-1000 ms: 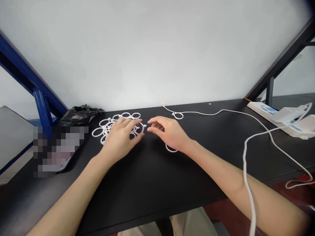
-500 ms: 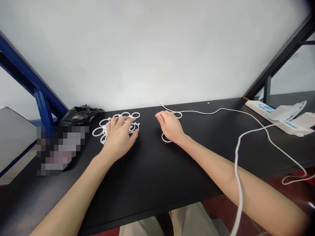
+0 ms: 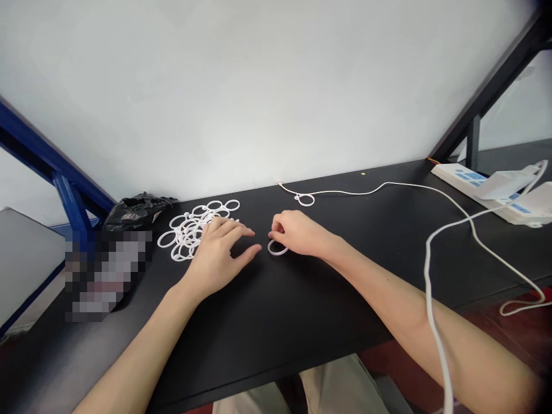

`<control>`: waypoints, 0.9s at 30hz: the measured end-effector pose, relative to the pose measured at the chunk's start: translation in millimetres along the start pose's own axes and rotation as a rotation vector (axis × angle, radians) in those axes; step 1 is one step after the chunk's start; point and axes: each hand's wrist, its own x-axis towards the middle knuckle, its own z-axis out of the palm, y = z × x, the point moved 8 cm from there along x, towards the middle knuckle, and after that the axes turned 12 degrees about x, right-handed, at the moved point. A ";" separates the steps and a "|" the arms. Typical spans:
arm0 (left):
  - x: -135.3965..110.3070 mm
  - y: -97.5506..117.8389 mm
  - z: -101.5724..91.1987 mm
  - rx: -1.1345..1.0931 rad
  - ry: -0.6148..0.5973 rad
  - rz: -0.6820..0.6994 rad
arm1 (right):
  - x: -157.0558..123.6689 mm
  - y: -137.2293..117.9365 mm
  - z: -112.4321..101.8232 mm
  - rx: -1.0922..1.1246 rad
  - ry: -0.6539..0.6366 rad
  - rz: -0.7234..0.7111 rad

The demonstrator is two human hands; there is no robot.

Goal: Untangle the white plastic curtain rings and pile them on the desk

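My right hand [image 3: 297, 233] pinches a white ring [image 3: 277, 253] between thumb and fingers, low over the black table. Part of the ring is covered by my fingers. To its left, my left hand [image 3: 222, 247] is open, thumb and fingers apart with nothing between them. Beneath and behind my left hand lies a heap of white rings [image 3: 179, 233] with small knobs, several of them overlapping. Another white ring [image 3: 306, 200] lies alone at the back, beyond my right hand, touching or close to a thin white cable [image 3: 345, 193].
A white power strip [image 3: 457, 178] with plugs stands at the right, its thick cable hanging across my right forearm. A crumpled black plastic bag [image 3: 133, 211] and a blurred-out item [image 3: 112, 276] lie at the left. A blue frame bar [image 3: 71, 201] rises there. The pale wall borders the back.
My left hand has moved right, off part of the heap, its fingers spreading. My right hand has come nearer, pinching the closer ring and uncovering the ring at the back.
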 end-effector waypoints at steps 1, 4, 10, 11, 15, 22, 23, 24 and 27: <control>-0.2 5.3 2.8 -0.020 -0.030 0.022 | -0.3 -1.4 1.3 0.048 0.000 0.000; -1.9 17.9 11.4 -0.037 -0.107 0.077 | -0.7 -3.7 2.3 0.173 0.022 0.011; -2.1 19.4 12.5 0.068 -0.063 0.057 | -0.9 -0.8 5.3 0.436 0.062 0.092; -1.8 17.7 12.4 0.079 -0.060 0.041 | -0.9 -1.5 6.6 0.503 0.052 0.089; -1.6 10.9 14.4 0.097 -0.091 -0.008 | -0.7 -6.0 11.2 0.806 -0.010 0.064; -2.7 8.2 17.3 0.067 -0.132 -0.032 | 0.3 -11.5 11.6 0.814 0.060 -0.035; -2.6 8.9 17.1 0.068 -0.127 -0.036 | -0.2 -13.5 9.7 0.775 0.096 -0.071; -2.5 9.5 17.0 0.068 -0.121 -0.042 | -0.9 -15.2 8.3 0.748 0.124 -0.097; -2.0 9.2 17.7 0.038 -0.113 -0.083 | -3.1 -19.5 7.0 0.731 0.156 -0.136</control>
